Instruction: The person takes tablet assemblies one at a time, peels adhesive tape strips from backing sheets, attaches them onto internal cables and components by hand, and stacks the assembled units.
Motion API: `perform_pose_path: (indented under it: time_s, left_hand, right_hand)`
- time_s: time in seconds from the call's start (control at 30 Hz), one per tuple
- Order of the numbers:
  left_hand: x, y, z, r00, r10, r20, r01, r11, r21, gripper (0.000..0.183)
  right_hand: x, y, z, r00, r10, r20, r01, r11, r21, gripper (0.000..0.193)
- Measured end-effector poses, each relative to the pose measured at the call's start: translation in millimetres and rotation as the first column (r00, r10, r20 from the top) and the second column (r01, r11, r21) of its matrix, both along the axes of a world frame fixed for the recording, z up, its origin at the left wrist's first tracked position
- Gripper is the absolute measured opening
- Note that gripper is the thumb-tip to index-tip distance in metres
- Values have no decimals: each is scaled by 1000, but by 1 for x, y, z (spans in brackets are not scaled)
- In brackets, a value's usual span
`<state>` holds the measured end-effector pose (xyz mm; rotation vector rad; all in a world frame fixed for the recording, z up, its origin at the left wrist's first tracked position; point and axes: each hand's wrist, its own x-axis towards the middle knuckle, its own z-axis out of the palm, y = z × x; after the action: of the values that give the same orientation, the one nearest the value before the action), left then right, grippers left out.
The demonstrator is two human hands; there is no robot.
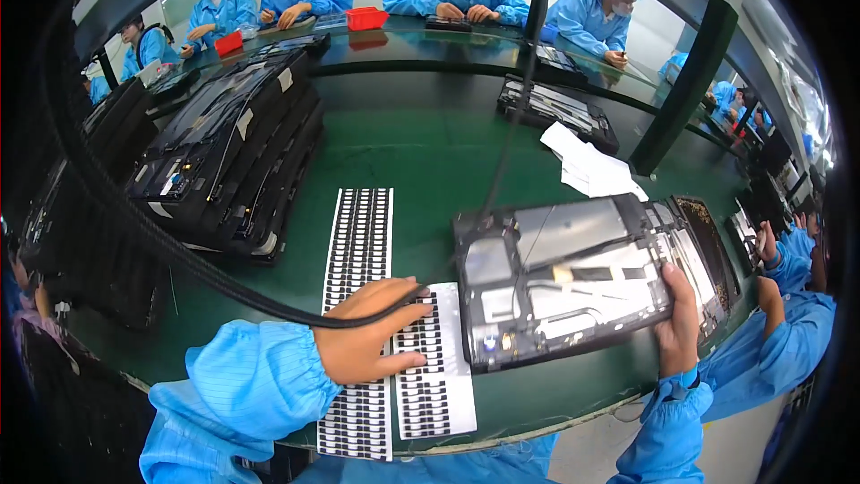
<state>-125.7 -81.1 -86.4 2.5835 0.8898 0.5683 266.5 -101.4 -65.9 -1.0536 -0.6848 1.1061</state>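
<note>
My left hand (363,332) lies with fingers stretched out over two sheets of small black-and-white stickers. The longer sticker sheet (360,233) runs away from me, partly hidden under the hand. The shorter sticker sheet (436,399) lies beside it on the right, its upper part near my fingertips. My right hand (678,318) grips the right edge of a flat, black-framed electronic device housing (582,273), tilted, with silver and white parts showing inside. A black braided cable (193,255) curves down from the left and crosses in front of my left hand.
Stacks of black device housings (224,143) stand on the left of the green table (403,139). More housings (690,251) lie at the right, behind the held one. White papers (587,161) and another housing (560,112) are farther back. Co-workers in blue sit opposite and at right.
</note>
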Motion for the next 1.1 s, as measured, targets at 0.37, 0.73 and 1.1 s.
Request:
perform_pose_path:
  time_s: [0.37,0.73,1.1]
  left_hand:
    - [-16,3,15,1000,-3,18,1,997,74,44]
    - [-17,14,3,997,-56,46,51,994,101,38]
    - [-15,11,9,999,-24,-41,28,994,105,45]
  right_hand:
    - [-97,-10,23,-167,-349,922,58,930,362,9]
    - [-234,18,-3,-197,-234,952,-434,892,129,11]
    - [-241,20,-4,80,-241,967,-478,842,249,14]
